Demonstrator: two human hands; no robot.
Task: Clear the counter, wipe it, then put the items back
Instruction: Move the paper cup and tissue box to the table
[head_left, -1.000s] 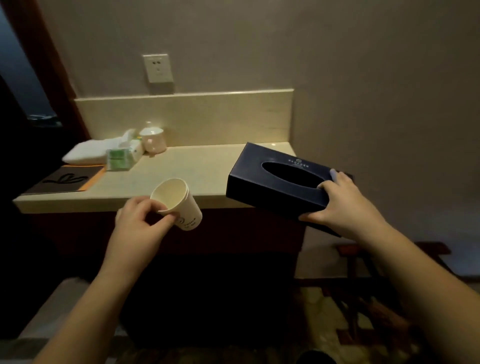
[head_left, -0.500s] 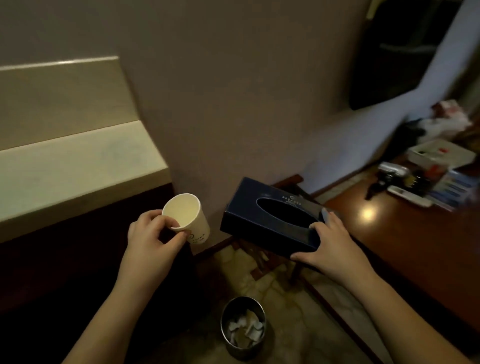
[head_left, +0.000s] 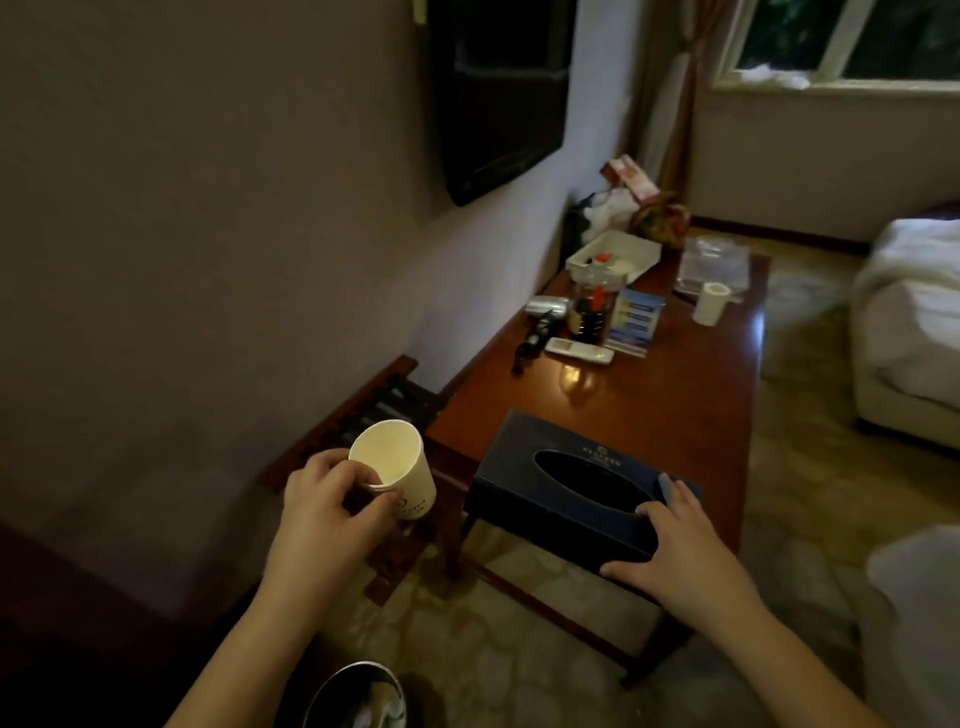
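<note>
The left hand (head_left: 324, 512) pinched a paper cup (head_left: 396, 467) by its rim and side, tilted with its mouth toward the camera, above a slatted rack (head_left: 363, 410) by the wall. The right hand (head_left: 680, 545) gripped the near right corner of a dark tissue box (head_left: 566, 483), thumb on its side and fingers over the top by the oval slot. The box hung over the near left corner of the desk (head_left: 675, 415); whether it touched the wood could not be told. The gold print on the box and the mark on the cup were too small to read. A bin (head_left: 358, 693) was cut off by the lower edge. Toward the desk's far edge, the clutter was blurred: a remote (head_left: 579, 351), a leaflet (head_left: 636, 322), a white tray (head_left: 613, 254) and a second cup (head_left: 710, 303) near the right edge.

Half a second before, the counter had filled the left of the view; now it was out of sight, the desk lay ahead, and cup and box had come over its near end in the same grips.
</note>
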